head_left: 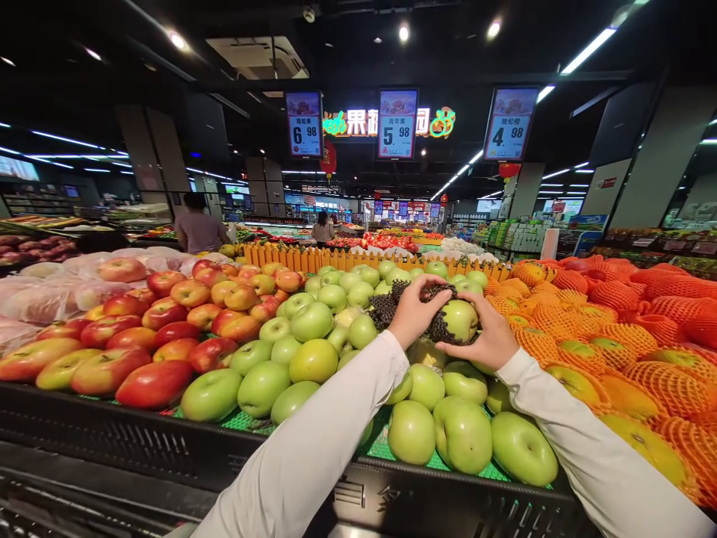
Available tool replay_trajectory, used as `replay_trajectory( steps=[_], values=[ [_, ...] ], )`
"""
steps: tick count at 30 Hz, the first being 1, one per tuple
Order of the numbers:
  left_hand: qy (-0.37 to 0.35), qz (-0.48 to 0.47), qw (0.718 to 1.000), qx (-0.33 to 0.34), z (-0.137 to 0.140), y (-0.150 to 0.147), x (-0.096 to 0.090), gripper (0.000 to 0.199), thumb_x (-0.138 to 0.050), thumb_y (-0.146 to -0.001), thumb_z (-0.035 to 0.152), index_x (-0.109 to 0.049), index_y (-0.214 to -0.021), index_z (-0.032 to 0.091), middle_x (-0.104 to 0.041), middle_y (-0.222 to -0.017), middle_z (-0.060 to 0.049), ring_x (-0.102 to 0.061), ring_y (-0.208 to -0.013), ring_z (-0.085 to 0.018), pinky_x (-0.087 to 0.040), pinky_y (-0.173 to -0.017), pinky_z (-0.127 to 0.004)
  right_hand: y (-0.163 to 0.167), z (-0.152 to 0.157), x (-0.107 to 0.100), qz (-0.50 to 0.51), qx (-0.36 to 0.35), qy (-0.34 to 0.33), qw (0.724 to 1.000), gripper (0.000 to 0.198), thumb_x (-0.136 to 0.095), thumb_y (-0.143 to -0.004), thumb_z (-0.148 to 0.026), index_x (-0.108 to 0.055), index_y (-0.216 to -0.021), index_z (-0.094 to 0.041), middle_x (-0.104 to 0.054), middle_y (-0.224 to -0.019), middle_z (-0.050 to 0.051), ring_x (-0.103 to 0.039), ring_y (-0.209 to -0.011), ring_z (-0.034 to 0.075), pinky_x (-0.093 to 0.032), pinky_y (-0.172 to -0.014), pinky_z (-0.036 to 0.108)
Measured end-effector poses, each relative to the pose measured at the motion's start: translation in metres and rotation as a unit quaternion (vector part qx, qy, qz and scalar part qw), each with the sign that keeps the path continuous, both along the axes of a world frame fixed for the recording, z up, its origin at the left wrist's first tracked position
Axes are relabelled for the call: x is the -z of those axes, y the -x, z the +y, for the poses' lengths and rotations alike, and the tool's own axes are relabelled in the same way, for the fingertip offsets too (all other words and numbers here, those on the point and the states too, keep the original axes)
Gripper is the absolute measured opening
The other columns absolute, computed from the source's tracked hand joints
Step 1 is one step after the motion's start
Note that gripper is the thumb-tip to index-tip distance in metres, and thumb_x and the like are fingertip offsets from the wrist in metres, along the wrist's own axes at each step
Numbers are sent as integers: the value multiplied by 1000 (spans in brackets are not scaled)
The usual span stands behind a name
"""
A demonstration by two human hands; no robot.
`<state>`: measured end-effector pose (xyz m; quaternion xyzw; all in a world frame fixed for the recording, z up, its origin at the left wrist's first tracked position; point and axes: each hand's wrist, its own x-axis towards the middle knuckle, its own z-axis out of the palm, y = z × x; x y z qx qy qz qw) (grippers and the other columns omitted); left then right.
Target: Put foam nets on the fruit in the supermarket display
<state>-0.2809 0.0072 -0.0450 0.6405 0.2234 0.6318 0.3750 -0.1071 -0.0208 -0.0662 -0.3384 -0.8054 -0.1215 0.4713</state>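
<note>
Over bin (420,499), L hand (413,312), R hand (495,332) w/ grn apple (461,321); dk net (438,329) around

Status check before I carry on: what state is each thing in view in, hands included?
Left hand: closed on black net
Right hand: closed around held green apple
Held green apple: partly covered
Black net: partly around that apple
Loose green apples: piled, mostly bare
Oranges: piled, many netted
Price screens: lit

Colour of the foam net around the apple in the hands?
Black, or nearly so. The foam net shows best in the head view, around the green apple.
</note>
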Motion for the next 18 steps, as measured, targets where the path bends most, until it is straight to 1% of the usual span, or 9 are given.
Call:
replay_trajectory(
  steps=[1,2,5,7,9,11,14,16,18],
  values=[
    [2,36,999,-2,1,-1,1,11,-69,-87,25,-65,-92,16,-69,-96,-5,-64,-93,-17,-48,-92,-30,0,-1,0,4,5,8,1000,81,-83,-65,-59,-49,-129,-23,-66,-123,13,-67,-110,33,-54,-98,50],
    [13,65,998,1,1,-3,1,11,-62,-92,25,-67,-91,16,-71,-99,-6,-64,-98,-19,-48,-96,-32,0,-2,1,13,11,16,1000,82,-83,-65,-59,-49,-131,-23,-66,-123,13,-67,-109,33,-55,-97,50],
    [58,97,993,28,-2,-5,1,26,-49,-100,30,-70,-99,14,-73,-112,-9,-62,-114,-22,-44,-107,-35,0,-6,-1,41,20,25,999,97,-82,-65,-56,-37,-146,-23,-63,-127,14,-66,-111,34,-55,-96,50],
    [52,103,991,70,-6,-4,-1,31,-48,-101,34,-71,-109,13,-71,-124,-9,-59,-124,-23,-40,-113,-35,0,-9,-4,38,19,13,999,104,-81,-67,-53,-30,-153,-23,-58,-132,15,-62,-119,34,-53,-101,51],
    [24,110,987,119,-10,-3,-3,36,-48,-101,36,-69,-120,14,-67,-134,-9,-56,-132,-23,-36,-118,-35,0,-12,-9,21,19,-13,1000,93,-80,-69,-50,-39,-148,-25,-54,-133,15,-58,-125,34,-50,-106,51],
    [1,115,983,144,-13,-3,-3,41,-45,-102,37,-63,-133,15,-58,-147,-9,-49,-140,-22,-33,-121,-34,-1,-13,-14,22,27,-38,999,76,-79,-68,-50,-53,-134,-25,-55,-129,13,-57,-125,34,-48,-108,50],
    [15,143,984,102,-14,-3,0,52,-43,-103,43,-50,-148,17,-47,-157,-11,-42,-146,-23,-32,-122,-36,-4,-8,-22,100,79,-30,991,70,-79,-65,-54,-55,-123,-23,-60,-121,12,-63,-112,33,-52,-100,49],
    [43,165,984,49,-12,-3,2,57,-42,-102,49,-47,-149,17,-47,-155,-14,-44,-144,-26,-35,-120,-40,-6,2,-26,153,138,29,978,76,-77,-63,-59,-51,-123,-21,-64,-116,13,-66,-100,32,-55,-90,48],
    [59,169,984,7,-10,-3,3,56,-40,-102,52,-52,-144,17,-49,-151,-15,-49,-138,-28,-40,-116,-42,-9,14,-28,141,195,119,963,78,-77,-61,-62,-51,-122,-21,-67,-110,13,-68,-94,33,-56,-85,48]
  ],
)
